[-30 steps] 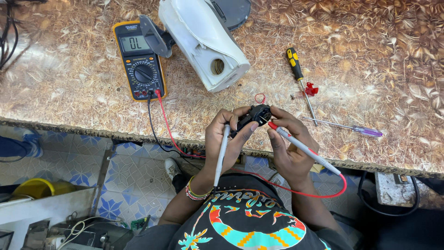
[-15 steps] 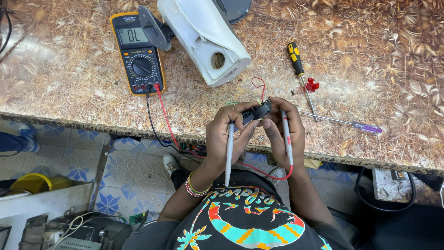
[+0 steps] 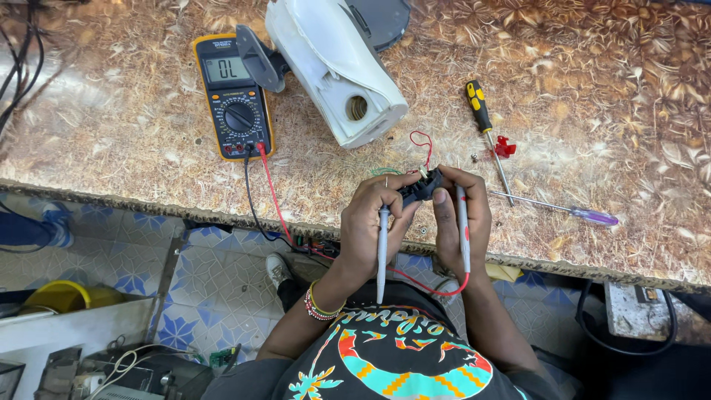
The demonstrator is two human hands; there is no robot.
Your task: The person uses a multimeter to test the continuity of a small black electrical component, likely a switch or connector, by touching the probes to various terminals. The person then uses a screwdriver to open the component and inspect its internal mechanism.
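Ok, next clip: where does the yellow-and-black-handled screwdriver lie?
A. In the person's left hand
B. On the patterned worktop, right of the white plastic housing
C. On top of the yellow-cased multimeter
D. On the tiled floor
B: the yellow-and-black-handled screwdriver lies flat on the patterned worktop, right of the white plastic housing and beside a small red plastic piece, in neither hand.

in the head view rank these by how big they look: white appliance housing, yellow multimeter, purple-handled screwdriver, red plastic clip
1. White appliance housing
2. Yellow multimeter
3. Purple-handled screwdriver, long but far thinner than the multimeter
4. Red plastic clip

All four lie on the same patterned worktop, so nearness to the camera hardly skews the order.
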